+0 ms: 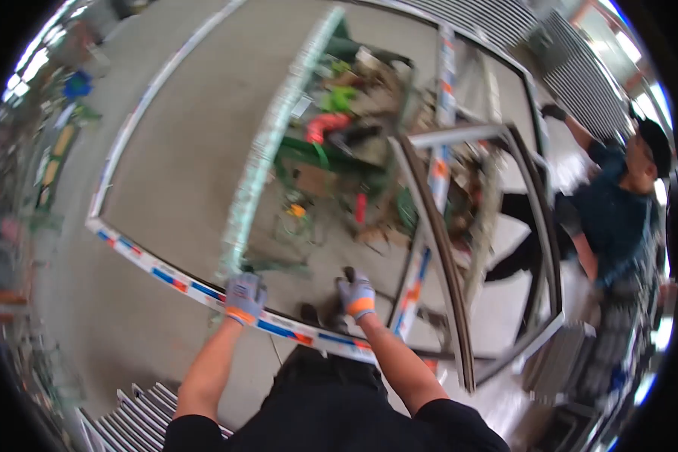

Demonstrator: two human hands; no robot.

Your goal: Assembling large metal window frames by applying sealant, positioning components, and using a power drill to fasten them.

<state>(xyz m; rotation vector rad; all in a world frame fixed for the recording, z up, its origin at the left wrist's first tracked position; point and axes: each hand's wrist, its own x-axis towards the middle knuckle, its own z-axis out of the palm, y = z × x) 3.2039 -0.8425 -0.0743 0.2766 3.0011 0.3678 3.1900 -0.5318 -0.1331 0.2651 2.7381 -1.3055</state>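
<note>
A large window frame (162, 271), wrapped in white film with blue and orange marks, spans the view in front of me. My left hand (245, 296), in a grey glove with an orange cuff, is closed over its near bar, beside the lower end of a beam in pale green wrap (271, 135). My right hand (358, 293), gloved alike, is just inside the same bar with its fingers apart and nothing visible in it. Further right, a brown and grey sash (448, 264) stands at an angle across the frame. Motion blurs the finger details.
A green trolley (331, 156) loaded with tools and scraps stands beyond the frame. At the right, a person (610, 203) in a dark cap has a gloved hand by the frame's far side. Stacked metal profiles (147, 414) lie at lower left, more (591, 79) at upper right.
</note>
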